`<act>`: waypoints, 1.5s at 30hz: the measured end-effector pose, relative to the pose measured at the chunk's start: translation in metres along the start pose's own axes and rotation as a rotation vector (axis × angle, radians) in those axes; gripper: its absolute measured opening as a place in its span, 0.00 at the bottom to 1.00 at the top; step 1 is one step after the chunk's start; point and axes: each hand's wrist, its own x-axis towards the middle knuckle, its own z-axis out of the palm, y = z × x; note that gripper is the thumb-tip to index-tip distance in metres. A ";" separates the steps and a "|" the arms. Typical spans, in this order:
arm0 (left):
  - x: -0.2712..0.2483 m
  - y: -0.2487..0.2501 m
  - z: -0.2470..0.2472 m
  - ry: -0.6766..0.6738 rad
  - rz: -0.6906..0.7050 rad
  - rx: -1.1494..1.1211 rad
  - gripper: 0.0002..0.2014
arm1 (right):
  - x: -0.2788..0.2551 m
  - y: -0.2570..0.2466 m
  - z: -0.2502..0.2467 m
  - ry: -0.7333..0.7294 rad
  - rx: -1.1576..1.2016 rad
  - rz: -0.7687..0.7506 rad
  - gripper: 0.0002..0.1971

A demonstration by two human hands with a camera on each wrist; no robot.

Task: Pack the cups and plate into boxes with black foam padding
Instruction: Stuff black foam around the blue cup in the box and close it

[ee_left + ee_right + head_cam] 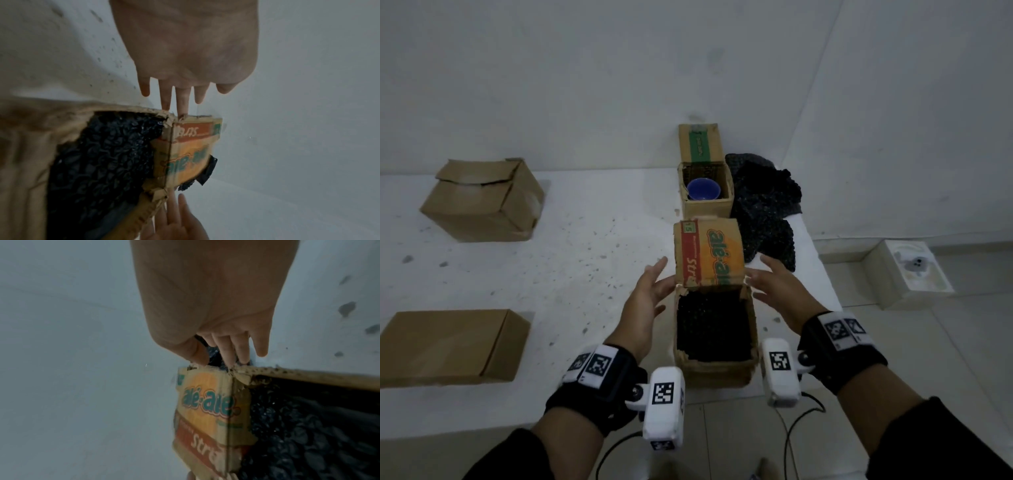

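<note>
Right wrist cam is basically all right hand (213, 305) up top, fingers (240, 350) pointing down and fairly straight, with the thumb and a couple of fingertips reaching the torn top corner of the cardboard box (308, 378), though whether they actually touch it is hard to call. The box's printed flap (207, 410) stands up below the hand, orange and yellow with teal "alé-alé" lettering and a red strip under it. To the right the box is open and stuffed with bumpy black foam padding (308, 434), and everything behind is just a plain white surface (72, 353) with a few dark specks off to the right.
</note>
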 end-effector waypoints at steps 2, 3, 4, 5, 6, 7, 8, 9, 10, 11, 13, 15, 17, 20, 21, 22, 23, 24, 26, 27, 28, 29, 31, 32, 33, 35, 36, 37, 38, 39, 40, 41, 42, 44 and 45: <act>-0.005 -0.002 0.000 -0.010 0.034 0.056 0.23 | -0.005 0.004 -0.004 -0.031 0.025 -0.022 0.27; -0.007 -0.003 0.000 -0.011 0.050 0.077 0.24 | -0.009 0.006 -0.005 -0.049 -0.006 -0.056 0.24; -0.009 -0.004 0.001 -0.010 0.060 0.096 0.25 | -0.015 0.007 -0.005 -0.067 -0.044 -0.106 0.20; -0.010 -0.006 0.001 -0.016 0.072 0.121 0.26 | -0.020 0.009 -0.004 -0.070 -0.084 -0.159 0.16; -0.012 -0.007 0.002 -0.030 0.090 0.146 0.27 | -0.023 0.012 -0.004 -0.073 -0.120 -0.213 0.14; -0.013 -0.008 0.002 -0.048 0.108 0.174 0.28 | -0.026 0.016 -0.004 -0.083 -0.165 -0.256 0.13; -0.013 -0.009 0.001 -0.063 0.123 0.203 0.28 | -0.026 0.021 -0.005 -0.102 -0.211 -0.280 0.13; -0.013 -0.011 0.001 -0.077 0.135 0.234 0.26 | -0.027 0.027 -0.005 -0.125 -0.254 -0.295 0.15; -0.014 -0.013 0.000 -0.092 0.148 0.266 0.23 | -0.027 0.033 -0.006 -0.141 -0.291 -0.314 0.18; -0.015 -0.015 0.000 -0.113 0.164 0.298 0.19 | -0.027 0.041 -0.007 -0.146 -0.329 -0.339 0.22; -0.016 -0.024 -0.003 -0.152 0.235 0.399 0.11 | -0.029 0.053 -0.008 -0.148 -0.421 -0.400 0.27; -0.015 -0.037 -0.010 -0.164 0.332 0.534 0.10 | -0.032 0.060 -0.010 -0.158 -0.518 -0.440 0.31; -0.016 -0.047 -0.015 -0.176 0.419 0.624 0.16 | -0.035 0.066 -0.011 -0.166 -0.622 -0.487 0.28; -0.018 -0.056 -0.020 -0.224 0.513 0.658 0.22 | -0.041 0.069 -0.009 -0.098 -0.900 -0.582 0.25; -0.019 -0.059 -0.021 -0.234 0.521 0.650 0.24 | -0.041 0.071 -0.007 -0.059 -1.012 -0.647 0.35; -0.019 -0.060 -0.022 -0.238 0.524 0.645 0.26 | -0.041 0.071 -0.004 -0.014 -1.123 -0.723 0.40; -0.018 -0.061 -0.022 -0.237 0.524 0.646 0.28 | -0.041 0.069 0.001 0.015 -1.217 -0.795 0.39; -0.018 -0.061 -0.023 -0.236 0.522 0.649 0.29 | -0.041 0.067 0.006 0.014 -1.291 -0.842 0.37; -0.018 -0.061 -0.023 -0.243 0.517 0.640 0.30 | -0.037 0.068 0.017 -0.030 -1.405 -0.896 0.38; -0.018 -0.062 -0.024 -0.246 0.516 0.628 0.30 | -0.035 0.070 0.021 -0.061 -1.431 -0.894 0.40; -0.018 -0.062 -0.024 -0.248 0.513 0.618 0.30 | -0.034 0.072 0.024 -0.096 -1.441 -0.889 0.41; -0.017 -0.063 -0.024 -0.249 0.509 0.613 0.30 | -0.031 0.075 0.026 -0.126 -1.443 -0.887 0.41; -0.016 -0.064 -0.023 -0.246 0.506 0.611 0.30 | -0.030 0.080 0.027 -0.150 -1.445 -0.882 0.39; -0.016 -0.065 -0.022 -0.243 0.506 0.608 0.29 | -0.029 0.082 0.026 -0.140 -1.447 -0.899 0.38; -0.016 -0.066 -0.022 -0.239 0.505 0.603 0.29 | -0.028 0.083 0.026 -0.122 -1.457 -0.927 0.37; -0.017 -0.066 -0.021 -0.231 0.507 0.601 0.27 | -0.028 0.083 0.027 -0.096 -1.491 -0.970 0.34; -0.017 -0.066 -0.021 -0.229 0.513 0.607 0.26 | -0.028 0.083 0.028 -0.086 -1.500 -0.987 0.33; -0.017 -0.066 -0.021 -0.227 0.519 0.613 0.26 | -0.028 0.084 0.028 -0.071 -1.509 -1.005 0.33; -0.017 -0.065 -0.021 -0.224 0.518 0.616 0.26 | -0.028 0.084 0.028 -0.059 -1.516 -1.016 0.33; -0.017 -0.065 -0.021 -0.221 0.514 0.616 0.25 | -0.028 0.083 0.028 -0.047 -1.524 -1.036 0.35; -0.018 -0.065 -0.021 -0.221 0.509 0.619 0.25 | -0.029 0.083 0.028 -0.044 -1.540 -1.050 0.38; -0.018 -0.065 -0.021 -0.221 0.508 0.623 0.25 | -0.029 0.082 0.027 -0.055 -1.568 -1.054 0.42; -0.018 -0.065 -0.021 -0.221 0.509 0.626 0.25 | -0.031 0.080 0.026 -0.079 -1.604 -1.034 0.47; -0.018 -0.065 -0.022 -0.225 0.510 0.625 0.25 | -0.034 0.077 0.026 -0.118 -1.652 -0.960 0.54; -0.018 -0.065 -0.022 -0.228 0.508 0.621 0.25 | -0.035 0.076 0.027 -0.111 -1.645 -0.943 0.54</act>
